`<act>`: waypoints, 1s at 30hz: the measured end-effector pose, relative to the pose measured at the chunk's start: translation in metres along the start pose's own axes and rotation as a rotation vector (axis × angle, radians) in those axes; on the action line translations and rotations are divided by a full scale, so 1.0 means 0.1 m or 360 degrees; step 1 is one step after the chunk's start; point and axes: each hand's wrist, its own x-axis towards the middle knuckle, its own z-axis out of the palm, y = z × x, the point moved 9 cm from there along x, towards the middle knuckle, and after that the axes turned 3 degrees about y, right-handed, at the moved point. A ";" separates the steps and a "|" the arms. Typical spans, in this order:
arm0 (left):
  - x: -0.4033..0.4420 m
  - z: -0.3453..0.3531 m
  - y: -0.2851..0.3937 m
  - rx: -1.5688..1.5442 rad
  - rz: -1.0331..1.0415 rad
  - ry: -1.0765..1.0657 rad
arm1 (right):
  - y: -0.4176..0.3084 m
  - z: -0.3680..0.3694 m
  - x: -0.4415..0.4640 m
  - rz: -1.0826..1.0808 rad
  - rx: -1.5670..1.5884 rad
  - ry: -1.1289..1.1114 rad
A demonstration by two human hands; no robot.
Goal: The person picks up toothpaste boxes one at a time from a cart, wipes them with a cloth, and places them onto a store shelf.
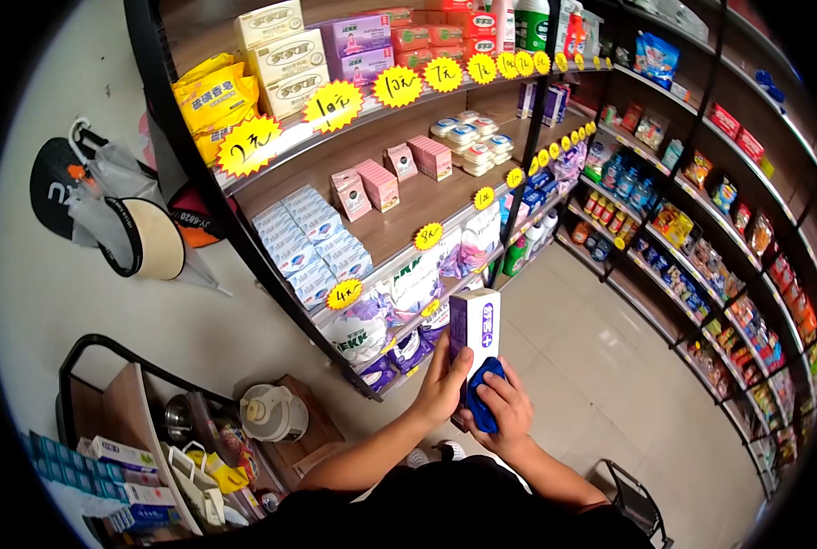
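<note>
A tall white and purple box (475, 322) is held upright in front of my body. My left hand (440, 386) is closed round its lower left side, thumb on the edge. My right hand (507, 403) presses a dark blue cloth (483, 417) against the box's lower front, fingers bent over the fabric. The palm side of my right hand and the bottom of the box are hidden. Just beyond the box are purple and white bags of laundry powder (418, 288) on the lowest shelf.
A shelf unit (427, 201) ahead holds soap boxes (310, 242), pink boxes (376, 183) and yellow price tags. More stocked shelves (701, 210) curve along the right. Caps (143, 238) hang on the left wall. A cart (143, 412) with boxes and a rice cooker (273, 412) stand lower left.
</note>
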 end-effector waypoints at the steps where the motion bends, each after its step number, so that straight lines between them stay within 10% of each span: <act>1: 0.00 -0.01 0.03 -0.0008 -0.0014 -0.0026 | -0.10 0.02 0.01 -0.0095 -0.0205 -0.0087; 9: 0.11 -0.09 -0.17 -0.0576 -0.0445 0.0116 | -0.33 0.01 -0.17 -0.0143 -0.0313 -0.0173; 19: -0.15 0.37 -0.62 -0.0138 -0.0341 -0.0606 | 0.22 -0.33 -0.06 0.0036 -0.0539 -0.0096; 23: -0.04 0.49 -0.60 -0.0108 -0.0178 -0.0407 | 0.44 -0.44 -0.06 0.0072 -0.0351 -0.0180; 30: 0.16 1.09 -0.69 0.0651 0.0170 -0.0459 | 1.59 -1.04 -0.31 0.1178 0.0297 0.0458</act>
